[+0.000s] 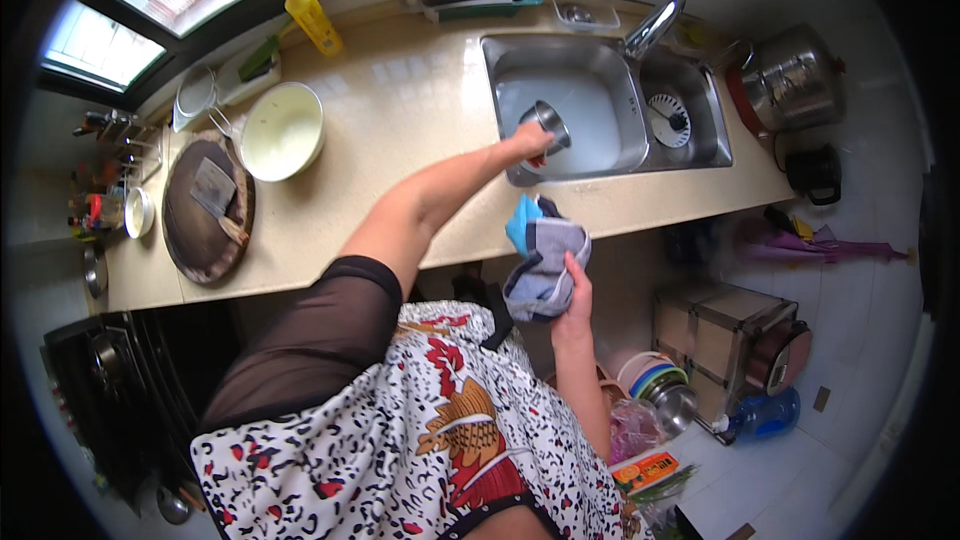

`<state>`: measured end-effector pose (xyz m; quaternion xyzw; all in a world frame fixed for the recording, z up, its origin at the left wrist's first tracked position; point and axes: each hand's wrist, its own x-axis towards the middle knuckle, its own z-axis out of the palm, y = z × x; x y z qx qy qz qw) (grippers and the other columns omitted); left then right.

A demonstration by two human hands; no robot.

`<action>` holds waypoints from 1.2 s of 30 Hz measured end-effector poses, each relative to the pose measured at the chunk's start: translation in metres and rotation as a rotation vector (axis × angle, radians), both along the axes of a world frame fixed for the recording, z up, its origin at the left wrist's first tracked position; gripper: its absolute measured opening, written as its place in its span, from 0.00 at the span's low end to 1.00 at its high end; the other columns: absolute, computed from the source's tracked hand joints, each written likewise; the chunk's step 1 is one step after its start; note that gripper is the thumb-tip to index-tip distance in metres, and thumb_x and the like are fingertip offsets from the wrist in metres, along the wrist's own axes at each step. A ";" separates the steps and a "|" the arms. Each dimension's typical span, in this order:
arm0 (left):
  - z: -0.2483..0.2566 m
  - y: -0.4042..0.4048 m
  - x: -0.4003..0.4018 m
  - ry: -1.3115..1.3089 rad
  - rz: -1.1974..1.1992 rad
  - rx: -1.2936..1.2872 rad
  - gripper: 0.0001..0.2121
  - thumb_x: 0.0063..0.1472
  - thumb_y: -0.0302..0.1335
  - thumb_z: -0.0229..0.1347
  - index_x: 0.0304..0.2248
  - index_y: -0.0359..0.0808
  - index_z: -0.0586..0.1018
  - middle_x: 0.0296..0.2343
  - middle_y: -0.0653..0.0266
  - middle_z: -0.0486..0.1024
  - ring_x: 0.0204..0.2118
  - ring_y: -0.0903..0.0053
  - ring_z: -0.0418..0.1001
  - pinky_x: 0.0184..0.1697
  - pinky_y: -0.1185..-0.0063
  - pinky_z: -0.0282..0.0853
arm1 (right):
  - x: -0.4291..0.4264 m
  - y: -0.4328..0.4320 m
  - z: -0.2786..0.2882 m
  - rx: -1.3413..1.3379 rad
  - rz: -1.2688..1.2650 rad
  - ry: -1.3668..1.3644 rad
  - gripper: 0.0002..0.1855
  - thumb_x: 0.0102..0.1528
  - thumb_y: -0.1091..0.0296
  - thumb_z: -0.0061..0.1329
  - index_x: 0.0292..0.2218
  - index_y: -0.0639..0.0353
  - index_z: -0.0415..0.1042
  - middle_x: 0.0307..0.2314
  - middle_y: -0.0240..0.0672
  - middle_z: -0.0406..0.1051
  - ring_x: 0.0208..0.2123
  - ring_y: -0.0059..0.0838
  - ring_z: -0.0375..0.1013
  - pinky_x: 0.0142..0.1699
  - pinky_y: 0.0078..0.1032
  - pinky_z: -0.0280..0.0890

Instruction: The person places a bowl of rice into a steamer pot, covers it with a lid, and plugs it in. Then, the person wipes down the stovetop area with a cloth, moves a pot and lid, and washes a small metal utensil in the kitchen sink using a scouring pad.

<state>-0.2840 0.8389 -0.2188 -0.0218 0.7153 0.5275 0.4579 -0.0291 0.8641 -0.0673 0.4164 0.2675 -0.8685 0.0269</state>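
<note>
My left hand (533, 141) reaches over the front left side of the large sink basin (600, 60), gripping a small stainless steel cup (553, 124). Cloudy water (604, 116) stands in that basin, and the cup is tilted above or in it; the exact contact cannot be told. Nearer to my body, at the counter's front edge, my right hand (576, 296) grips a bunched grey-blue cloth (555, 247) with dark edging. A bright blue piece of fabric (521, 225) sticks out at its upper left.
Right of the basin is a smaller one with a strainer (670, 120), below the faucet (654, 26). A large steel pot (799, 82) stands at the right. On the left are a cream bowl (281, 133), a cleaver (214, 187) on a round chopping board (187, 229), and a yellow bottle (313, 19).
</note>
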 end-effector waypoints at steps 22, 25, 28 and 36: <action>0.023 -0.191 0.035 0.421 0.834 -0.076 0.07 0.48 0.27 0.55 0.28 0.34 0.77 0.21 0.68 0.74 0.23 0.83 0.69 0.29 0.82 0.65 | -0.111 -0.009 -0.045 -0.384 0.543 0.198 0.36 0.42 0.65 0.42 0.52 0.64 0.48 0.45 0.49 0.58 0.48 0.54 0.58 0.50 0.47 0.57; 0.009 -0.217 0.025 0.435 0.932 0.006 0.16 0.44 0.34 0.57 0.34 0.38 0.76 0.28 0.60 0.75 0.30 0.75 0.72 0.36 0.78 0.67 | -0.109 -0.021 -0.044 -0.420 0.611 0.160 0.36 0.41 0.64 0.41 0.52 0.66 0.49 0.46 0.52 0.57 0.48 0.50 0.59 0.50 0.40 0.59; 0.024 -0.222 0.047 0.521 0.785 -0.239 0.28 0.43 0.34 0.56 0.46 0.36 0.65 0.45 0.47 0.61 0.46 0.63 0.62 0.48 0.74 0.59 | -0.106 -0.022 -0.055 -0.481 0.685 0.149 0.38 0.39 0.66 0.42 0.52 0.67 0.49 0.43 0.56 0.60 0.43 0.47 0.64 0.47 0.35 0.61; 0.051 -0.256 0.189 0.427 0.651 -0.574 0.27 0.46 0.31 0.52 0.47 0.34 0.60 0.50 0.38 0.48 0.53 0.50 0.49 0.55 0.68 0.49 | -0.106 -0.061 -0.055 -0.456 0.972 0.052 0.33 0.41 0.70 0.43 0.50 0.66 0.53 0.40 0.48 0.64 0.37 0.43 0.68 0.42 0.34 0.65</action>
